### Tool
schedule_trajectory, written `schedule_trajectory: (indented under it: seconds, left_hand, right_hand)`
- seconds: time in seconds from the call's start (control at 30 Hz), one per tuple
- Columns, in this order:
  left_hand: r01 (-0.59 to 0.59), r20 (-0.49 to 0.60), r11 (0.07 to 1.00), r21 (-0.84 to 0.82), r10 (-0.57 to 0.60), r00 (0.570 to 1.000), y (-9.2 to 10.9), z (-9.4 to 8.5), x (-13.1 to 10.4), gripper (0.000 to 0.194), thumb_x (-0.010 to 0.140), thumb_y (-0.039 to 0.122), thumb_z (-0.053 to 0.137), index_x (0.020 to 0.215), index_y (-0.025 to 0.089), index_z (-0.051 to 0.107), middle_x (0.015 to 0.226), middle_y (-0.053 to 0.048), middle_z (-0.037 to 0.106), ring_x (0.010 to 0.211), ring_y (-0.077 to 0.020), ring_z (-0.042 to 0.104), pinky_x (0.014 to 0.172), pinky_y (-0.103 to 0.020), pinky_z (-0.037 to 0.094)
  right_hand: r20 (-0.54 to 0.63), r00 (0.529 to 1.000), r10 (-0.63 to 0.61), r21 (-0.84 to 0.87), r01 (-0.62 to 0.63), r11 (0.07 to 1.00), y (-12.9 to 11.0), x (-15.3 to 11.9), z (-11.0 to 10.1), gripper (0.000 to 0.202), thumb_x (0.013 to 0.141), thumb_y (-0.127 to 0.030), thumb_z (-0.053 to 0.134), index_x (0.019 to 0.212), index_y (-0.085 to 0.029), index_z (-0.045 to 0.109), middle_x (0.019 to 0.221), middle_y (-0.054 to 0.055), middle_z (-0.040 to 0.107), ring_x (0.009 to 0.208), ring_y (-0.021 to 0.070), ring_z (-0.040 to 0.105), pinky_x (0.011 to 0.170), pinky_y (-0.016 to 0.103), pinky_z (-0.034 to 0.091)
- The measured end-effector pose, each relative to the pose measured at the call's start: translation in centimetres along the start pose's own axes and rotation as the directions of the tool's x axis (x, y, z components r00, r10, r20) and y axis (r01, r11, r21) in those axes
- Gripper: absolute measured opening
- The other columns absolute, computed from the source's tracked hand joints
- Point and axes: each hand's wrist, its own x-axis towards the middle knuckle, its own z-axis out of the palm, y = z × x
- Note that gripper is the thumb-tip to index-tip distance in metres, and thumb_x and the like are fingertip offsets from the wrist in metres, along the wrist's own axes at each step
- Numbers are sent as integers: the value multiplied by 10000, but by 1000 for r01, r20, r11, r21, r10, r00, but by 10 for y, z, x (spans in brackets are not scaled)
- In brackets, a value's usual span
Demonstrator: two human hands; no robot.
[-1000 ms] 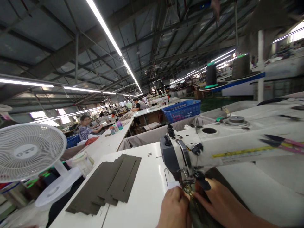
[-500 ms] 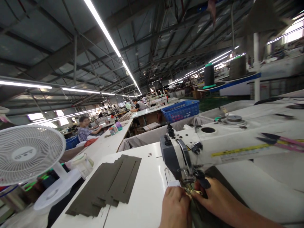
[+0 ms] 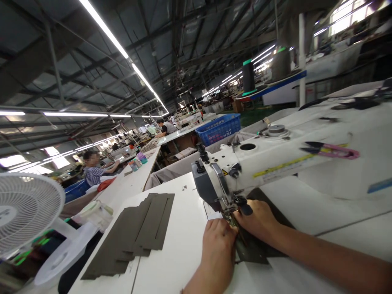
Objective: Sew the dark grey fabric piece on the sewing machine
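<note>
Low at centre of the head view: left hand (image 3: 218,241) lying palm down on the white counter (image 3: 180,253), knuckles up, fingers (image 3: 225,225) pressed together and curled at the tips onto the near edge of a dark fabric piece (image 3: 254,249). Forearm running off the lower edge of the frame. Just to its right: right hand (image 3: 257,218) flat on the same fabric, fingers close together and pointing toward the left of the frame, tips right at the presser foot (image 3: 230,214) of the white sewing machine (image 3: 275,163); forearm stretching away to the lower right corner. Both hands nearly touching at the needle, fabric pinned beneath them and partly under the machine arm.

Left of centre: a fanned stack of dark strips (image 3: 137,232) flat on the counter, well apart from the hands. At far left: a white desk fan (image 3: 24,212). On top of the machine arm, right of centre: pink-handled thread snips (image 3: 332,150). Further back, upper centre: a blue basket (image 3: 219,130) and a seated person in a striped shirt (image 3: 93,173) at mid left.
</note>
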Motion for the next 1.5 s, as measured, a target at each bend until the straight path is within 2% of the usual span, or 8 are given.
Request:
schedule_trajectory:
  seconds: [0.17, 0.3, 0.6, 0.77, 0.93, 1.27, 1.43, 1.5]
  left_hand:
    - [120, 43, 993, -8, -120, 992, 4, -2, -8, 268, 698, 38, 511, 901, 173, 622, 854, -67, 586, 796, -230, 549, 688, -360, 477]
    - [53, -76, 996, -66, -58, 995, 5, 6, -22, 290, 676, 38, 513, 892, 196, 624, 936, -27, 649, 831, -199, 609, 799, -371, 492]
    - [-94, -311, 995, 19, 95, 946, 7, 18, -25, 282, 961, 193, 351, 895, 179, 624, 925, -41, 683, 840, -166, 659, 847, -358, 541]
    - [-131, -233, 990, 56, 141, 962, 1, 14, -20, 312, 984, 190, 319, 907, 158, 620, 939, -63, 679, 872, -175, 654, 880, -378, 528]
    - [-149, -156, 986, 70, 159, 975, -6, 12, -12, 283, 973, 165, 323, 937, 149, 603, 929, -74, 672, 876, -183, 648, 855, -378, 540]
    - [-4, 7, 998, -70, 5, 1000, -3, -5, -13, 376, 727, 61, 483, 1082, 166, 548, 1082, -85, 593, 940, -232, 576, 834, -405, 504]
    - [290, 26, 957, -10, -290, 957, 5, -10, -9, 387, 593, 143, 689, 954, 150, 552, 936, -70, 583, 830, -253, 553, 723, -395, 506]
    - [258, -45, 961, 96, -255, 966, 2, -1, -6, 226, 613, 150, 697, 777, 163, 541, 775, -28, 583, 701, -217, 563, 638, -344, 494]
  right_hand:
    - [-22, 951, -308, 34, 309, 951, 4, -40, -27, 212, 827, -207, 552, 1002, -166, 665, 1048, 90, 633, 967, 242, 594, 833, 336, 502]
    - [-137, 702, -698, -7, 704, 710, 7, -75, -41, 485, 751, -240, 612, 1185, -26, 572, 1231, 165, 515, 1092, 266, 529, 916, 323, 473]
    - [-274, 636, -722, -58, 738, 672, 13, -70, -14, 478, 655, -44, 397, 1066, -30, 642, 1141, 131, 578, 1042, 207, 566, 919, 260, 443]
    - [-338, 621, -707, -93, 726, 681, 18, -66, 12, 501, 654, -44, 365, 1072, -56, 642, 1147, 123, 578, 1078, 192, 542, 932, 273, 434]
    - [-224, 606, -764, -153, 752, 641, 12, -56, -13, 479, 675, -25, 325, 1018, -26, 660, 1077, 131, 615, 1006, 201, 587, 877, 259, 475]
    - [-393, 595, -701, -101, 730, 676, 15, -48, -18, 461, 692, 1, 328, 1008, -84, 653, 1045, 100, 637, 926, 179, 618, 818, 238, 516]
    - [-80, 854, -514, 264, 515, 816, 9, -30, -35, 263, 822, -93, 433, 760, -210, 660, 717, -1, 660, 650, 169, 635, 610, 225, 513]
    - [12, 873, -488, 300, 463, 834, 7, -28, -38, 240, 822, -113, 475, 713, -230, 654, 654, -29, 643, 606, 169, 628, 576, 226, 503]
